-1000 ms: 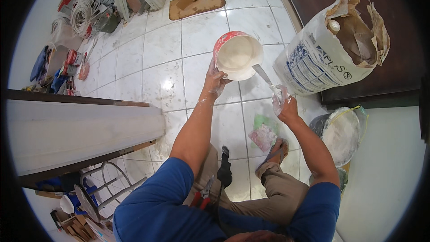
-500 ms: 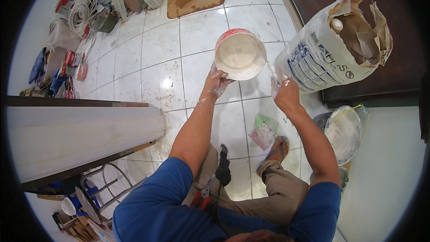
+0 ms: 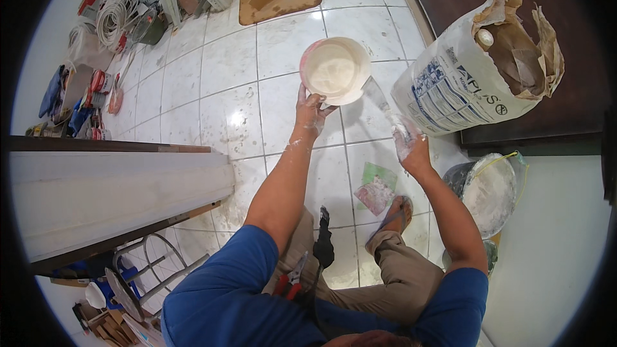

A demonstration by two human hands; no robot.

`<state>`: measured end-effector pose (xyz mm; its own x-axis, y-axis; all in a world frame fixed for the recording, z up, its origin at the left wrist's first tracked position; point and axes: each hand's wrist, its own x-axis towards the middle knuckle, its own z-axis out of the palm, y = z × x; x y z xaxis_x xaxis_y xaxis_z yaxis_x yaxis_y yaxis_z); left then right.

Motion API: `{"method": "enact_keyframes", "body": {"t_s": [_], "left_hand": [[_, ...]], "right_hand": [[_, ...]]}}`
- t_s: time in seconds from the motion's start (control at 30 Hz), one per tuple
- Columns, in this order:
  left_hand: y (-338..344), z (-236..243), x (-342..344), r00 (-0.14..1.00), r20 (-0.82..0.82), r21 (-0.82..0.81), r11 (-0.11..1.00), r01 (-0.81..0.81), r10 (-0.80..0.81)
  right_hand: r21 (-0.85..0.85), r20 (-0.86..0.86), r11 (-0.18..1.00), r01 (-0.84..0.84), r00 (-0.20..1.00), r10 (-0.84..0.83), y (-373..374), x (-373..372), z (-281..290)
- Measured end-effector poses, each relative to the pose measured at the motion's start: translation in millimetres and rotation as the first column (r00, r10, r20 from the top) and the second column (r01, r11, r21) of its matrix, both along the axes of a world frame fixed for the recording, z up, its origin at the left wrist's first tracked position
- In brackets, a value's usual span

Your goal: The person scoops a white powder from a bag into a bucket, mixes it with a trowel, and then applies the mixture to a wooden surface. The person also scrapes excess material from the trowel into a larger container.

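Observation:
My left hand (image 3: 311,114) grips the near side of a round plastic bucket (image 3: 351,95), thumb at the rim and fingers against the outer wall. The bucket is held up off the floor with its mouth toward me. Off-white material (image 3: 333,67) lies inside; whether it is powder or paste I cannot tell. In my right hand (image 3: 411,146), dusted with white, is a putty knife (image 3: 378,95). Its blade points up and left, with the tip beside the bucket's right rim. The fingers hide most of its handle.
A large torn-open paper sack (image 3: 443,87) stands at the right, with a dark bucket of whitish material (image 3: 490,187) nearer me. A powdery green-and-pink packet (image 3: 376,189) lies on the floor by my foot. Cardboard (image 3: 281,0) lies far ahead; coiled cable (image 3: 119,16) is far left, a white partition (image 3: 122,183) nearer.
The bucket has shifted slightly left and its mouth now faces me more. My right hand has drawn back from it toward me, and the putty knife's blade now shows clearly.

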<state>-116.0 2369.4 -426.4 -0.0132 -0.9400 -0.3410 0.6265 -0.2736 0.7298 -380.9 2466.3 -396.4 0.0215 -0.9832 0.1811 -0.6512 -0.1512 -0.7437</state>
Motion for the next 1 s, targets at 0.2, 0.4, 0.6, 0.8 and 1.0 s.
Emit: {"method": "enact_keyframes", "body": {"t_s": [0.2,0.4,0.6,0.8,1.0], "left_hand": [[-3.7,-10.4,11.1,0.974,-0.22,0.193,0.981,-0.015,0.058],[-0.4,-8.9,5.5,0.965,-0.255,0.23,0.973,0.008,0.052],[2.2,-11.9,0.4,0.978,-0.201,0.184,0.983,-0.015,0.052],[1.7,-17.6,-7.0,0.984,-0.181,0.146,0.989,0.019,0.008],[3.3,-22.9,-19.5,0.986,-0.163,0.153,0.987,0.056,-0.03]], "right_hand": [[-0.099,0.161,0.992,0.079,0.985,-0.062,-20.1,-15.2,-34.0],[0.003,0.144,1.0,0.01,0.989,-0.01,-12.0,-1.9,-27.9],[0.1,0.036,0.995,-0.007,0.999,0.003,-3.3,-0.2,-9.6],[0.207,0.106,0.978,-0.017,0.994,-0.005,0.5,-10.4,-7.7],[0.25,0.276,0.965,-0.075,0.961,0.003,3.7,-27.2,-15.6]]}}
